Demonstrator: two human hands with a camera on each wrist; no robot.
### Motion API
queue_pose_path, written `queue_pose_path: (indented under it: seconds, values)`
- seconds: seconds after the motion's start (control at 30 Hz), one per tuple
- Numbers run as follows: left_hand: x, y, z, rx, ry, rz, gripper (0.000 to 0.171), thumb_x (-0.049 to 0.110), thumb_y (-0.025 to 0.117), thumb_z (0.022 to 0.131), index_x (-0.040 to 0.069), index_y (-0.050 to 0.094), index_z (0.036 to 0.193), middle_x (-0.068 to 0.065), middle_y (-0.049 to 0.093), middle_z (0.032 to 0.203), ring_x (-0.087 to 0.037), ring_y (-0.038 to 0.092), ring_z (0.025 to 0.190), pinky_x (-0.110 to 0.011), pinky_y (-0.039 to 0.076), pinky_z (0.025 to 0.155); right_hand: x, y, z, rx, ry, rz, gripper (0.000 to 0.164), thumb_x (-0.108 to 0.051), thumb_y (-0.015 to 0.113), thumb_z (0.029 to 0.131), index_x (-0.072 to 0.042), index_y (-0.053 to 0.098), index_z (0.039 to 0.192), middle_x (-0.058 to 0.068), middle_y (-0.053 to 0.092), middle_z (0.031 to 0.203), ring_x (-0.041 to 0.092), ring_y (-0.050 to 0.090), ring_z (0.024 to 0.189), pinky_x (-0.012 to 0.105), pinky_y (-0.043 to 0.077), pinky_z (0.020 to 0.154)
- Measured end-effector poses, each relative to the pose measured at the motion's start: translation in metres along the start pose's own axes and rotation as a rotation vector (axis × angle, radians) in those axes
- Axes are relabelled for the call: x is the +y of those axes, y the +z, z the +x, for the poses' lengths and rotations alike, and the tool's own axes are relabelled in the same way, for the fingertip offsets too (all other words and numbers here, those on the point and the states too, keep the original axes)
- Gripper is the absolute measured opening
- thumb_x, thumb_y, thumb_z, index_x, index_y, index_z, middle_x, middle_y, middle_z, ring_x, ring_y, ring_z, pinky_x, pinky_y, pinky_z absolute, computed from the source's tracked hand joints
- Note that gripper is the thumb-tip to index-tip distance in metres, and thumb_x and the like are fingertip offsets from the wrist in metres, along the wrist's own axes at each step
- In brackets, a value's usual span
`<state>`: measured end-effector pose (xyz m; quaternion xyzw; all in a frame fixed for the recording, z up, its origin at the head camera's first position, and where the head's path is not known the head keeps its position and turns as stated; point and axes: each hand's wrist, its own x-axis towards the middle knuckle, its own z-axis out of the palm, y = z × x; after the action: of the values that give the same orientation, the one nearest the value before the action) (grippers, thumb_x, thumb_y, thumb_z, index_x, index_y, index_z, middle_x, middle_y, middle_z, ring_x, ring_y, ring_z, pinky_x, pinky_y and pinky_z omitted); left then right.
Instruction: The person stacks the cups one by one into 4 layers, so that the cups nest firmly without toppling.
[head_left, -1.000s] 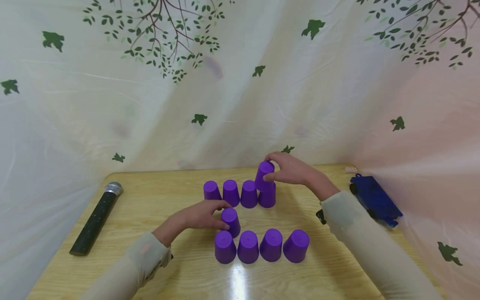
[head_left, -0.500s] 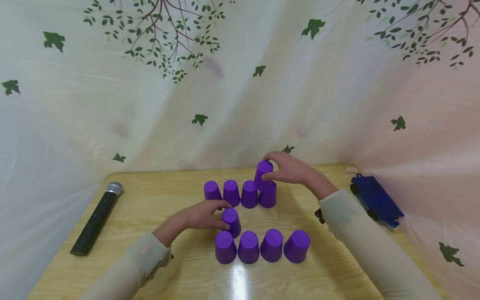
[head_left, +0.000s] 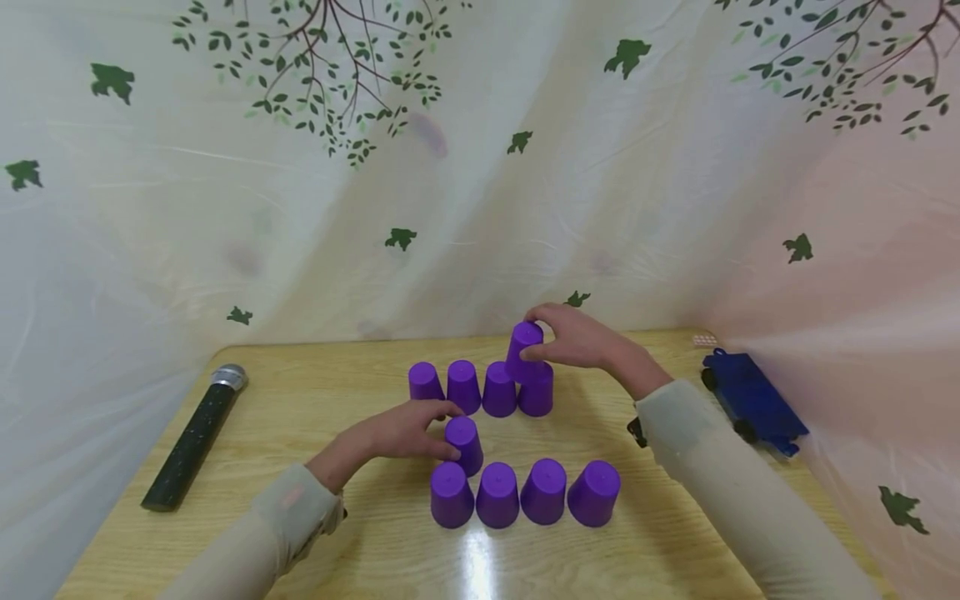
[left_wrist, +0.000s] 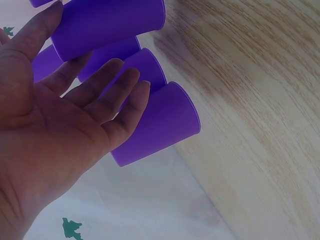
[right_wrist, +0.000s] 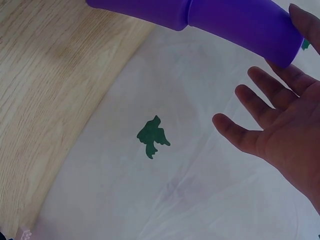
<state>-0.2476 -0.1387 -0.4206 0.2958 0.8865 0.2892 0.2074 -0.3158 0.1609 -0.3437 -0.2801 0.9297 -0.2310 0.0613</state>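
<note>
Purple cups stand upside down on the wooden table. My right hand pinches an upper cup between thumb and finger; it overlaps the top of the rightmost back-row cup and leans slightly. In the right wrist view the upper cup touches the one below it. My left hand holds a middle cup by its closed end with thumb and forefinger, just behind the leftmost front-row cup. The other left fingers extend loosely in front of further cups.
Several more cups fill the back row and front row. A black microphone lies at the left of the table. A blue toy vehicle sits at the right edge. A leaf-printed curtain hangs behind.
My right hand has slid the upper cup slightly left over the cup below. The left hand and its cup stay in place.
</note>
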Motion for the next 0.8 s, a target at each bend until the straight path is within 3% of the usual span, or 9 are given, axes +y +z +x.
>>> queue_pose_path:
  seconds: [0.3, 0.8]
  values:
    - [-0.0002, 0.0007, -0.0002, 0.005, 0.003, 0.007, 0.049, 0.036, 0.077, 0.088, 0.015, 0.062, 0.129, -0.002, 0.066, 0.129, -0.033, 0.055, 0.130, -0.049, 0.044, 0.111, -0.0009, 0.0008, 0.0006, -0.005, -0.003, 0.006, 0.054, -0.038, 0.072, 0.090, -0.006, 0.059, 0.131, 0.011, 0.063, 0.130, 0.030, 0.058, 0.124, 0.050, 0.046, 0.107]
    - [-0.0007, 0.0011, 0.0014, -0.003, -0.007, -0.012, 0.050, 0.036, 0.078, 0.088, 0.015, 0.061, 0.130, -0.002, 0.064, 0.132, -0.033, 0.054, 0.132, -0.049, 0.043, 0.112, 0.0027, -0.0012, -0.0011, -0.020, 0.038, 0.006, 0.065, -0.044, 0.071, 0.090, -0.006, 0.054, 0.139, 0.014, 0.056, 0.143, 0.034, 0.049, 0.136, 0.053, 0.041, 0.114]
